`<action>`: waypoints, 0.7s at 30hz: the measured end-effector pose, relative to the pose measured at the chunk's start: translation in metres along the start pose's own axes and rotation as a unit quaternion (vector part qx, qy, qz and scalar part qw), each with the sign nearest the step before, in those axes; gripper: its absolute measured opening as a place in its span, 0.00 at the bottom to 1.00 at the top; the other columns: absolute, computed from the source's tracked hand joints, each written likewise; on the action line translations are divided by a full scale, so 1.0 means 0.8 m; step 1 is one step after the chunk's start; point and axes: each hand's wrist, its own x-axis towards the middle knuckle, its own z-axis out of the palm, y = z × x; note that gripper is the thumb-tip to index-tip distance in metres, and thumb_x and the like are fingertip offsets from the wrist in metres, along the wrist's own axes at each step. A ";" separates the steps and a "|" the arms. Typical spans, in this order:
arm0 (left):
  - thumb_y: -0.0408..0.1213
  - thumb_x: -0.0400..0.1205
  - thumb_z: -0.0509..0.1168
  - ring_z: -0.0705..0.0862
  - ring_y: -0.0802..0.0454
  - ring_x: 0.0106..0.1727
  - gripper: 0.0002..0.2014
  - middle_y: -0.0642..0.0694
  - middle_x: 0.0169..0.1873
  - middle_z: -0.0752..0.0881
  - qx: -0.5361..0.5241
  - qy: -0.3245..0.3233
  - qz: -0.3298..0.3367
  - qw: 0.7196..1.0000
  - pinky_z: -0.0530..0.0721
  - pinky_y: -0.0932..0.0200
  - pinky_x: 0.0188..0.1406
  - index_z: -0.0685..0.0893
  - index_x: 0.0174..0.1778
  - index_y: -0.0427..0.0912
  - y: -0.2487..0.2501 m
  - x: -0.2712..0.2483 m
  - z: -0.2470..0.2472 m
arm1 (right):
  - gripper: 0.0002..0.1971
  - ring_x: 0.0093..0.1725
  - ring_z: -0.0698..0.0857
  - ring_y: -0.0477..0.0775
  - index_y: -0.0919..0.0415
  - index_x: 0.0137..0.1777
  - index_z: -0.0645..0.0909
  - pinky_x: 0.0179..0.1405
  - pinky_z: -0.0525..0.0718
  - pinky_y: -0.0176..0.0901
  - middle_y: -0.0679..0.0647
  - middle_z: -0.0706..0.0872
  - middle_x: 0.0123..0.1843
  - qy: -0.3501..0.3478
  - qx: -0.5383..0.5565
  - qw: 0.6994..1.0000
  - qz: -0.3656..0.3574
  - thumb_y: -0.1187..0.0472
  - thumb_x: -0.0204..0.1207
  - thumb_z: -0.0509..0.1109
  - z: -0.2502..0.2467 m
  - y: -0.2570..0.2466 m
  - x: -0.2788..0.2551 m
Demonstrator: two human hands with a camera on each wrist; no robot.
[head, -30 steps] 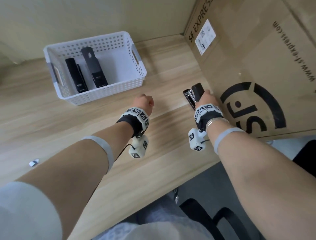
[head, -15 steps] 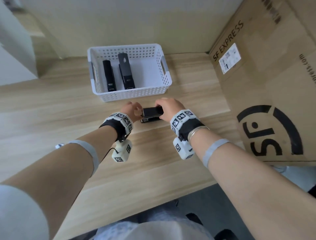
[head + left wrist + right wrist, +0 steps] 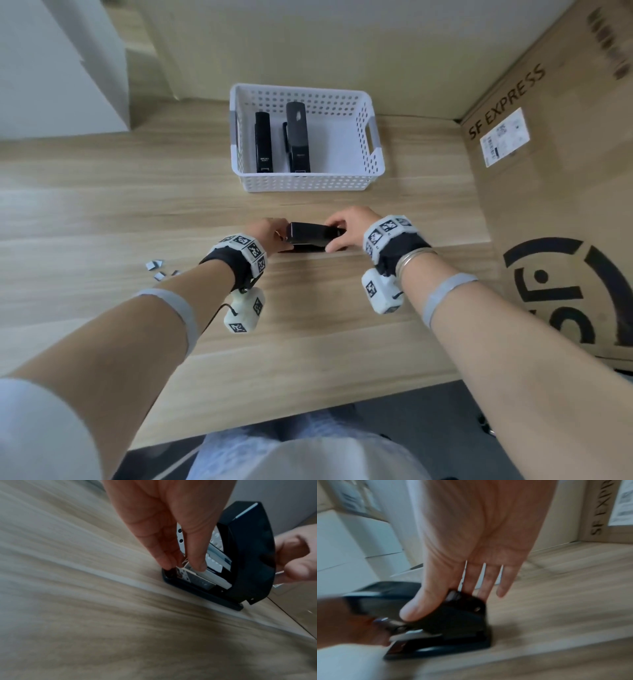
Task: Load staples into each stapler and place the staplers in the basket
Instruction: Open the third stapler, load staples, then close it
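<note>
A black stapler [image 3: 310, 236] stands on the wooden table [image 3: 102, 212] between my hands, its top cover [image 3: 254, 550] swung up. My left hand [image 3: 279, 236] pinches the front end of its metal rail [image 3: 211, 577], where a pale strip lies. My right hand [image 3: 334, 236] grips the rear of the stapler [image 3: 453, 622], thumb on the near side and fingers behind. The white perforated basket [image 3: 308, 185] sits just beyond, with two black staplers [image 3: 263, 144] [image 3: 297, 137] lying side by side in its left half.
A large cardboard box [image 3: 548, 205] walls off the right side of the table. Small pale bits [image 3: 156, 269] lie left of my left wrist. A white cabinet [image 3: 58, 68] stands at the back left. The table's near edge [image 3: 308, 411] is close to my body.
My right hand brought the stapler from beside the cardboard box to the middle of the table. My left hand has met it at the front end, and the cover now stands up.
</note>
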 end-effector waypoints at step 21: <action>0.33 0.72 0.73 0.82 0.48 0.45 0.14 0.41 0.46 0.88 -0.008 -0.001 -0.004 1.000 0.76 0.65 0.34 0.84 0.51 0.32 -0.009 0.011 0.002 | 0.15 0.60 0.85 0.52 0.57 0.62 0.86 0.53 0.72 0.32 0.52 0.89 0.61 -0.005 0.009 0.996 0.087 0.61 0.75 0.75 0.000 0.039 0.027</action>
